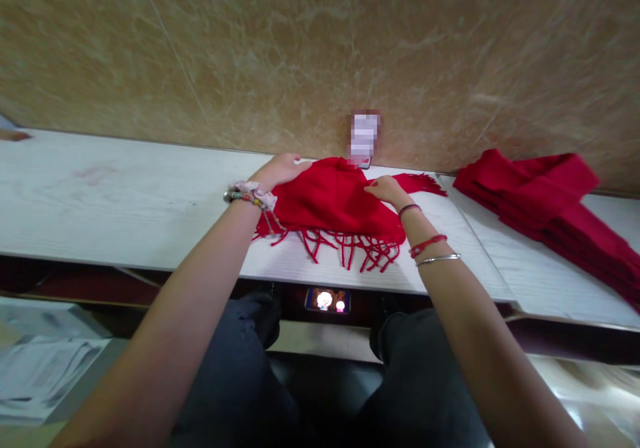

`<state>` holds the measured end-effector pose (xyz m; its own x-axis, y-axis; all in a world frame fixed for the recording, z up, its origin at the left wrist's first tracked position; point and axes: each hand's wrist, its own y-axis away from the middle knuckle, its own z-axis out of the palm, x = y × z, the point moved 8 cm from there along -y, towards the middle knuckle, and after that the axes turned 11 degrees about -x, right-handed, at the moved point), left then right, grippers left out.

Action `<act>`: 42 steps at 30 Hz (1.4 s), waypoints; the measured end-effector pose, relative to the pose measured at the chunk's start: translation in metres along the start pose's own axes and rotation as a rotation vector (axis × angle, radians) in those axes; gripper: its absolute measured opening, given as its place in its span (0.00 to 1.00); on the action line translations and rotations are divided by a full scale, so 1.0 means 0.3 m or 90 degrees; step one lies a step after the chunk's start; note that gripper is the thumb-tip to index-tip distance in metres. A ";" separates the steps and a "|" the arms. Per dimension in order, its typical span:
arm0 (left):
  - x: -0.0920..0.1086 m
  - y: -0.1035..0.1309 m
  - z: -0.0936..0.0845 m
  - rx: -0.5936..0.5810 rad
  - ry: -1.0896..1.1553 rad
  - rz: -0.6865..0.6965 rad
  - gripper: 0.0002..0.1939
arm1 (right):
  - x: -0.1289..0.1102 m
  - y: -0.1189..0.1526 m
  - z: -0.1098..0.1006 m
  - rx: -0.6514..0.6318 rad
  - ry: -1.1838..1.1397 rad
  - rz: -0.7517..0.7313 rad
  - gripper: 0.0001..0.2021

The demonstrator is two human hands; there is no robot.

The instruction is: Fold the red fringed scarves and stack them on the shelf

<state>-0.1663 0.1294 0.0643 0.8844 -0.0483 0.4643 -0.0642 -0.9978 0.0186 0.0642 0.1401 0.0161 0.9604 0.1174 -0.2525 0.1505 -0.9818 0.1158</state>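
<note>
A red fringed scarf (330,198) lies bunched on the white tabletop, its tassels spread toward the front edge. At the scarf's upper left corner is my left hand (283,171), a scrunchie and beads on its wrist; its fingers lie spread against the cloth. My right hand (386,189) is closed in a pinch at the scarf's right side, with red cloth at the fingertips. Behind that hand, another fringed end (423,183) of red cloth reaches out to the right.
More folded red cloth (540,198) lies on the right. A blurred-out upright item (364,138) leans on the marbled wall. Under the table edge, a lit phone (328,300) rests on a dark shelf. Papers (45,375) sit in a container at lower left.
</note>
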 end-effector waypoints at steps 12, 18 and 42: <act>-0.025 -0.059 -0.005 0.040 0.043 0.103 0.13 | 0.014 -0.017 -0.087 -0.012 0.018 -0.121 0.13; -0.033 -0.118 0.067 0.014 0.120 0.122 0.09 | 0.029 -0.041 -0.074 0.016 0.009 -0.125 0.10; -0.056 -0.039 -0.056 0.183 0.335 0.190 0.05 | 0.061 0.046 -0.216 0.123 -0.138 -0.163 0.10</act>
<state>-0.1883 0.1427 0.0712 0.4993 -0.3679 0.7844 -0.0812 -0.9213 -0.3804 0.0991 0.1384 0.0755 0.8223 0.3487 -0.4497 0.3127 -0.9371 -0.1550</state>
